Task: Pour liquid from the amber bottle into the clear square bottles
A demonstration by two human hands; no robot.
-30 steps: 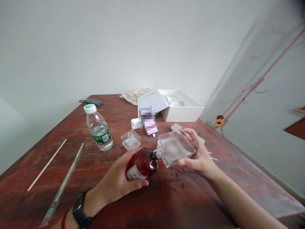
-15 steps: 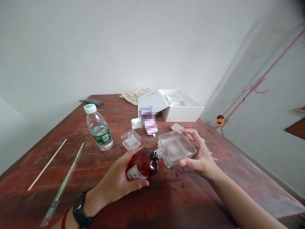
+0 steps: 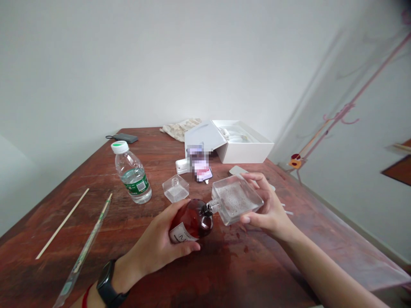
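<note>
My left hand [image 3: 167, 239] is wrapped round a dark red-brown bottle [image 3: 194, 220] with a white label, tilted so its mouth points right. A square clear bottle [image 3: 236, 196] lies tipped on its side in the fingers of my right hand [image 3: 268, 209], its threaded neck facing left. The two necks meet mouth to mouth above the table, and droplets cling inside the clear bottle. Just behind them stands a smaller clear square bottle [image 3: 175, 189], uncapped. Wet spots show on the wood below my right hand.
A water bottle [image 3: 131, 173] with a green label stands at left, beside a bare wooden stick [image 3: 63, 222] and wrapped chopsticks [image 3: 84, 252]. Farther back are a phone [image 3: 201, 167], a white case [image 3: 182, 166], an open white box [image 3: 248, 152], a cloth [image 3: 180, 128] and a grey device [image 3: 126, 138].
Both hands and the two joined bottles hold nearly the same pose. The whole view has shifted very slightly; nothing has been let go.
</note>
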